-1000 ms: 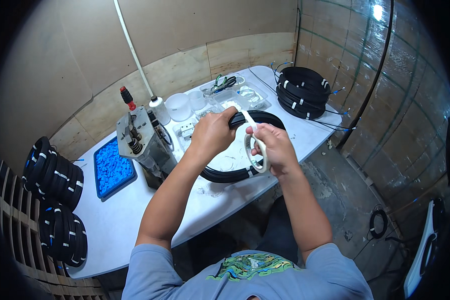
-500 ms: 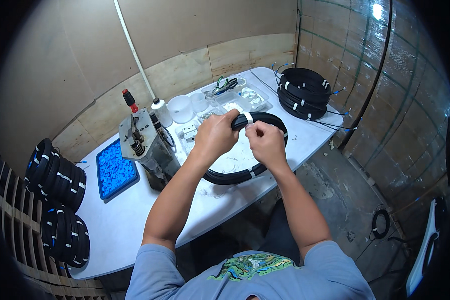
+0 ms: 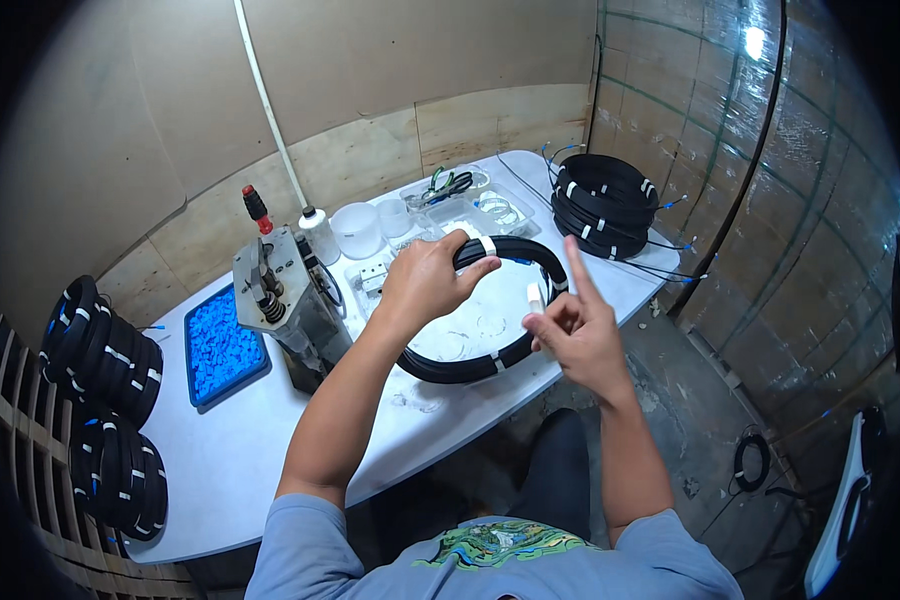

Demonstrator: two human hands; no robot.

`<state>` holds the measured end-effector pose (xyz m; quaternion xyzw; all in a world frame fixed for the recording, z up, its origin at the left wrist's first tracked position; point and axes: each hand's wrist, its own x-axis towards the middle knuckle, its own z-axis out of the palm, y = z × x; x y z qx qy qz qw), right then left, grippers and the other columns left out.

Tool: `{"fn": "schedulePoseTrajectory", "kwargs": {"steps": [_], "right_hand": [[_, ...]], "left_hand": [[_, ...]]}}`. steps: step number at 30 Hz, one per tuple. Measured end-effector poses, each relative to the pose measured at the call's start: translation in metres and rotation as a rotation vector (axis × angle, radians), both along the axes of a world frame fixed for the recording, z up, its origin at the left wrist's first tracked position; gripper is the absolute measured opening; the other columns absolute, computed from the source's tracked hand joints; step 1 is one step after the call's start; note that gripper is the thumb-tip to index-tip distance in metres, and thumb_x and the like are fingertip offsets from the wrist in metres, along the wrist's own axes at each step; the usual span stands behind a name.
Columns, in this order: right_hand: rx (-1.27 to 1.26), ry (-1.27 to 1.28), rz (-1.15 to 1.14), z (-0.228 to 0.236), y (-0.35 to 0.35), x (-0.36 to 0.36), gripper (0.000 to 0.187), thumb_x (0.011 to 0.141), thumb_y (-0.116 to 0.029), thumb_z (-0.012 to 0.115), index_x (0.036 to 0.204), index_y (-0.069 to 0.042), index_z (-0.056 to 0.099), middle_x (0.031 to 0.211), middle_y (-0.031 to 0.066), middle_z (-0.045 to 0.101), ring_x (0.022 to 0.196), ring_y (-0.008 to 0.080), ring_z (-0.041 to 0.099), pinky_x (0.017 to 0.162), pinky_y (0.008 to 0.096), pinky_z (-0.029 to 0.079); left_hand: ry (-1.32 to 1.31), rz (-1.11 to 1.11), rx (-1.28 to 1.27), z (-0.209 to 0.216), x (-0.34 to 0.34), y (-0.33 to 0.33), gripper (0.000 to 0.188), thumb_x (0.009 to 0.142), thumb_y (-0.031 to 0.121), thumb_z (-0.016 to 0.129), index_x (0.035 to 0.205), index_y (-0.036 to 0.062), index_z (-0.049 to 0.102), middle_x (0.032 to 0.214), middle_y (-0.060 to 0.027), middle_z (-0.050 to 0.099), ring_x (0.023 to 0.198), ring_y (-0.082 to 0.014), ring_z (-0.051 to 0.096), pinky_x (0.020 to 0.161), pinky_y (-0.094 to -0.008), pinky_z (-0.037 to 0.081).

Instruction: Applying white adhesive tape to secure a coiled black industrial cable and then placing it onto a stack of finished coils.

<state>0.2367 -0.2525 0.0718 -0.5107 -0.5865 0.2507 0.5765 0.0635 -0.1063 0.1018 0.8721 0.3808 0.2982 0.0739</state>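
- Far left: two stacks of black cable coils point(image 3: 105, 345), banded in white, beside the white table point(image 3: 220, 470).
- Left side of table: blue tray point(image 3: 235, 389) filled with small blue pieces point(image 3: 223, 338).
- Right of tray: grey metal bench machine point(image 3: 315, 335); a red-and-black handle point(image 3: 256, 207) stands upright at its rear.
- Behind machine: dark-capped bottle point(image 3: 317, 236), next to a translucent tub point(image 3: 356, 231).
- Left hand point(image 3: 427, 285): forearm angled up and to the right, back of hand uppermost. Fingers and thumb are closed around the upper left of the cable coil point(image 3: 438, 371).
- Cable coil: a black ring in front of the person, near the front table edge, fitted with white bands; one band point(image 3: 487, 246) sits just right of the left hand.
- Shirt point(image 3: 390, 575): grey-blue, with a green and yellow graphic; any lettering in it is unreadable.
- Right hand point(image 3: 585, 345): index finger extended upward, remaining fingers curled. A white piece point(image 3: 535, 296) shows at the thumb; whether it is gripped cannot be determined.
- Far right of table: stacked black coils point(image 3: 605, 215) with white bands.
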Motion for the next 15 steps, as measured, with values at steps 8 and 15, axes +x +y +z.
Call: {"fn": "schedulePoseTrajectory", "kwargs": {"steps": [8, 15], "right_hand": [[0.405, 0.225, -0.169, 0.010, 0.033, 0.045, 0.035, 0.091, -0.007, 0.071, 0.122, 0.006, 0.060, 0.105, 0.0124, 0.071, 0.097, 0.0134, 0.066, 0.085, 0.0257, 0.053], [0.189, -0.205, -0.470, -0.051, 0.119, 0.105, 0.025, 0.079, -0.010, 0.079, 0.103, -0.007, 0.074, 0.094, 0.0104, 0.072, 0.089, 0.0179, 0.067, 0.084, 0.0342, 0.051]], "left_hand": [[0.009, -0.006, -0.031, 0.002, -0.005, -0.001, 0.053, 0.086, 0.060, 0.065, 0.088, 0.0070, 0.067, 0.066, -0.0159, 0.067, 0.067, -0.0379, 0.068, 0.062, -0.0462, 0.053], [-0.041, -0.026, -0.046, -0.003, -0.014, 0.001, 0.053, 0.085, 0.059, 0.067, 0.088, 0.0061, 0.068, 0.065, -0.0160, 0.066, 0.065, -0.0372, 0.067, 0.061, -0.0450, 0.052]]}}
